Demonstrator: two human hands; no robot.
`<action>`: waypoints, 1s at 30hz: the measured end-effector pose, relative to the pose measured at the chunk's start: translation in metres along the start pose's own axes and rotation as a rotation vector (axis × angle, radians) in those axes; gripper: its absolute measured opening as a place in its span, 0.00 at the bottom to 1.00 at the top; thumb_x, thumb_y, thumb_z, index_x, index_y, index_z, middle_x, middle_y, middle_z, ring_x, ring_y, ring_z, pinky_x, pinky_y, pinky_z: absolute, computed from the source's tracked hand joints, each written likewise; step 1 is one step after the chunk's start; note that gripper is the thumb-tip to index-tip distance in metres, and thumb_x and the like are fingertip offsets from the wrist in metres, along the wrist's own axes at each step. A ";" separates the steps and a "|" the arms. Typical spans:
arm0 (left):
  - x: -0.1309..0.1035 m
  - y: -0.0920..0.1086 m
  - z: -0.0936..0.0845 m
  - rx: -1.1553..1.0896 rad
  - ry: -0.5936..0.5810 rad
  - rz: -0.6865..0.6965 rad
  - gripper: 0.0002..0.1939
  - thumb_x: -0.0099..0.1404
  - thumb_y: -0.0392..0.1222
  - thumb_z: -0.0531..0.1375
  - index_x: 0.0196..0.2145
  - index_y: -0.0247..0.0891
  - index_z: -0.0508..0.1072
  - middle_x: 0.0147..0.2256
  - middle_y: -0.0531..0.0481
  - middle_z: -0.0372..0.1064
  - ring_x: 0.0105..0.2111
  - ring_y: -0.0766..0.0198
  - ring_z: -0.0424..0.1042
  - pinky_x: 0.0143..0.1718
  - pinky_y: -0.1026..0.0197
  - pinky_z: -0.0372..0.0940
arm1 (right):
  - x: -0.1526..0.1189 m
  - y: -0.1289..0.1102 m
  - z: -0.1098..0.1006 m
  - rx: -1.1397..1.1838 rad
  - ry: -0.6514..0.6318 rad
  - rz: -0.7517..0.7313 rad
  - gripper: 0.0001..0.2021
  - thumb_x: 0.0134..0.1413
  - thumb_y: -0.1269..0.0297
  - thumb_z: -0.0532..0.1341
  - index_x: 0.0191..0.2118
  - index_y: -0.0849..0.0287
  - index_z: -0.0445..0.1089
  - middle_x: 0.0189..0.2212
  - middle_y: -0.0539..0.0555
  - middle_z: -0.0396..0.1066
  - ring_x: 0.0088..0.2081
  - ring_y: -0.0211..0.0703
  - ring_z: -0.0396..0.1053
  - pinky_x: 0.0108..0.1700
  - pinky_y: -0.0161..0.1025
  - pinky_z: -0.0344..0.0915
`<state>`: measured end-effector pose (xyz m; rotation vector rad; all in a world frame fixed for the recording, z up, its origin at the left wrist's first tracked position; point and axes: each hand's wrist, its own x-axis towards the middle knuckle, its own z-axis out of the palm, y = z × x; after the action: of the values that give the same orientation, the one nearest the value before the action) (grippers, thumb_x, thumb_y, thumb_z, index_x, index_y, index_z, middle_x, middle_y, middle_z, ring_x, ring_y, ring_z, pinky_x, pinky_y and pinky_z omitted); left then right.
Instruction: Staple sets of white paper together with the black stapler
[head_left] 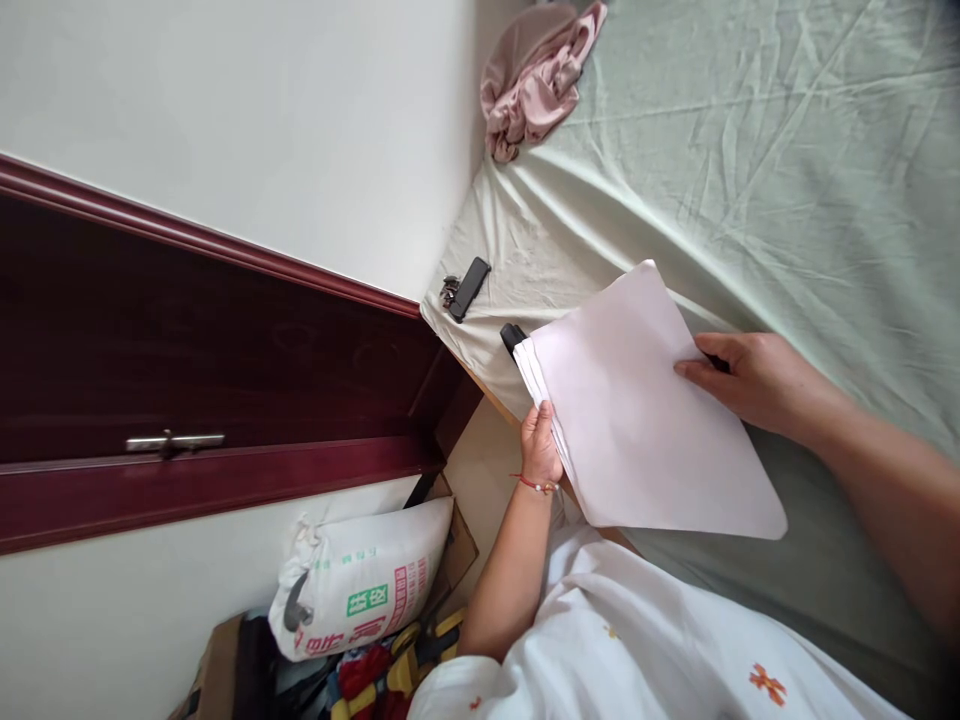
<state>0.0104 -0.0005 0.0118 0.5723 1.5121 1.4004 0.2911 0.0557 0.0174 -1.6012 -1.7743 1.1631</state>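
Observation:
A stack of blank white paper sheets (637, 410) with rounded corners is held up over the bed. My left hand (540, 450), with a red string bracelet at the wrist, is closed round the stack's left edge, thumb on top. On the opposite edge, my right hand (739, 375) pinches the paper between thumb and fingers. A black object (513, 338) pokes out from behind the upper left corner of the stack; most of it is hidden, so its kind cannot be told.
Pale green sheeting (750, 160) covers the bed. A slim black item (471, 288) lies near its corner beside small dark pieces (450, 291). Crumpled pink cloth (536, 85) rests against the wall. Lower left are a dark red door (187, 350) and a printed white sack (367, 580).

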 end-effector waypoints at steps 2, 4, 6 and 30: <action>0.000 0.000 0.000 -0.006 -0.011 0.002 0.23 0.48 0.54 0.76 0.37 0.37 0.81 0.37 0.48 0.82 0.39 0.58 0.80 0.50 0.55 0.71 | 0.000 -0.002 -0.002 -0.012 -0.050 0.029 0.17 0.57 0.51 0.56 0.23 0.53 0.55 0.17 0.47 0.60 0.21 0.39 0.57 0.25 0.39 0.51; -0.001 0.000 0.000 -0.014 -0.013 0.014 0.23 0.48 0.53 0.76 0.38 0.38 0.81 0.38 0.48 0.82 0.39 0.59 0.81 0.50 0.56 0.72 | 0.000 -0.002 -0.003 -0.025 -0.061 0.040 0.17 0.57 0.51 0.56 0.23 0.53 0.54 0.18 0.47 0.60 0.21 0.39 0.57 0.27 0.39 0.51; -0.001 -0.001 0.000 -0.022 -0.012 0.025 0.23 0.49 0.53 0.76 0.39 0.38 0.82 0.39 0.48 0.82 0.40 0.59 0.81 0.51 0.57 0.72 | 0.000 -0.002 -0.003 -0.032 -0.054 0.028 0.17 0.57 0.52 0.56 0.24 0.53 0.54 0.18 0.47 0.60 0.22 0.39 0.57 0.28 0.39 0.51; 0.008 0.004 -0.005 0.042 0.103 0.021 0.25 0.52 0.41 0.66 0.48 0.43 0.68 0.32 0.56 0.75 0.30 0.66 0.74 0.36 0.64 0.66 | -0.001 -0.003 -0.002 -0.016 -0.045 0.024 0.14 0.58 0.52 0.54 0.25 0.52 0.58 0.20 0.47 0.62 0.23 0.40 0.57 0.28 0.39 0.51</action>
<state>0.0011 0.0049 0.0118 0.5502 1.6245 1.4364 0.2917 0.0557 0.0209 -1.6217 -1.8017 1.2078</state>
